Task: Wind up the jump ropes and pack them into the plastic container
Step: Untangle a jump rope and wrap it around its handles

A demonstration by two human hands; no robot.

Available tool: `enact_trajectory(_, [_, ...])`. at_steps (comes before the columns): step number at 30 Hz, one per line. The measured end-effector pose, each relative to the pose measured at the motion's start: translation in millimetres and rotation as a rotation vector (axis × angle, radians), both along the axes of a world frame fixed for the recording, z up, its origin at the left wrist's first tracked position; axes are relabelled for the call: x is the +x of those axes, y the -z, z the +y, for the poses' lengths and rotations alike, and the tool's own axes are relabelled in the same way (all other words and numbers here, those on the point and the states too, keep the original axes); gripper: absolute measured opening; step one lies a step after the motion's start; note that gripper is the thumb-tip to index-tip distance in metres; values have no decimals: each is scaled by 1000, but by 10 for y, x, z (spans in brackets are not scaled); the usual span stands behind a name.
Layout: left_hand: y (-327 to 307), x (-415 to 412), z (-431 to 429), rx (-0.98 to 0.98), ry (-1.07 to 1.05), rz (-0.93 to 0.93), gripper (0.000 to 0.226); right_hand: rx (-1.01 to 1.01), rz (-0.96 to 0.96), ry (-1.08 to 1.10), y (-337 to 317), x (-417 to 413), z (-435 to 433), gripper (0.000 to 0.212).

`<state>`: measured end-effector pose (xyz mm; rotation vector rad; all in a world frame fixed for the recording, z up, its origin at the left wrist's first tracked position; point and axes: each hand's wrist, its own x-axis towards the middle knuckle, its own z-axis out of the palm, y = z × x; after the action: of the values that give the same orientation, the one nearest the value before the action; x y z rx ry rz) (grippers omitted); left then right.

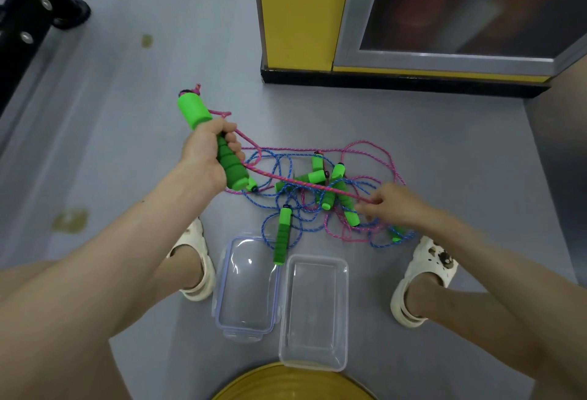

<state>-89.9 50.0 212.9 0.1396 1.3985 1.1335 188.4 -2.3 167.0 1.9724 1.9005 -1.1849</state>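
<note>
My left hand (208, 153) grips a green foam handle (194, 110) of a jump rope, raised above the floor. Its pink cord (298, 181) runs taut to my right hand (392, 204), which pinches it. Below lies a tangle of pink and blue ropes (286, 158) with several green handles (337, 174). One handle (282, 236) lies by the clear plastic container (287, 320), which stands open between my feet. Its clear lid (222, 291) with blue clips lies to the left of it.
A yellow cabinet (295, 12) with a black base and a framed glass door (444, 59) stands behind the ropes. A black metal frame (28, 18) is at the far left. My feet in cream sandals (197, 260) flank the container. A yellow round seat edge (292, 383) is at the bottom.
</note>
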Motion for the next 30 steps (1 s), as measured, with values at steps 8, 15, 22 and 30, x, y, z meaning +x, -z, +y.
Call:
enact_trajectory(8, [135,121,-141,-42,194,100,21,-465,731,640,-232,-126,43,30])
enact_trajectory(15, [84,295,-181,52,332,106,18,-599,920,912,-195,-238,88,50])
enact_trajectory(22, [19,621,-444,82,744,-20,16,-441,671,766,-143,-453,35,36])
enact_trajectory(30, [169,784,-510,-28,717,3,9,-191,654,479,-196,-581,34,20])
